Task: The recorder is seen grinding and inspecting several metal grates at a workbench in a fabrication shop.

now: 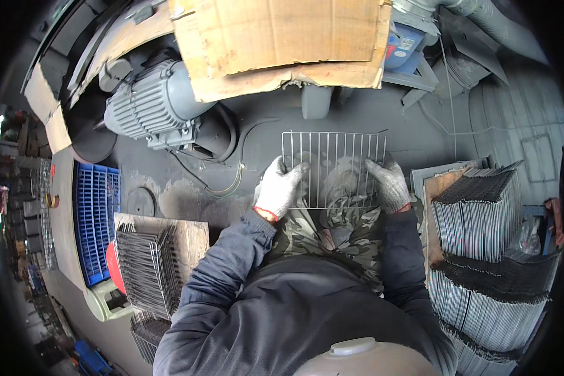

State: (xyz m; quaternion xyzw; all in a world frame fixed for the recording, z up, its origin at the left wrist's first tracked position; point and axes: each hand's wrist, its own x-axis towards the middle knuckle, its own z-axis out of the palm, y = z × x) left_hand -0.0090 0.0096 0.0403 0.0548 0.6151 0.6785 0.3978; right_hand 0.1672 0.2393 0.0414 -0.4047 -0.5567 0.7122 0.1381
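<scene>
A flat wire rack (334, 143) with thin parallel bars spans the space between my hands, above my camouflage-patterned trousers (351, 219). My left hand (280, 187), in a light knitted glove with a red cuff, grips the rack's left edge with the thumb over the bars. At the opposite edge my right hand (391, 185), gloved the same way, holds on with its thumb toward the bars. The floor and my trousers show through the gaps between the wires.
Tall stacks of wire racks (476, 219) stand close on my right. To my left a smaller rack stack (145, 266) rests on a board by a blue plastic crate (98, 219). Ahead are a grey electric motor (150, 100) and cardboard (276, 44) over a machine.
</scene>
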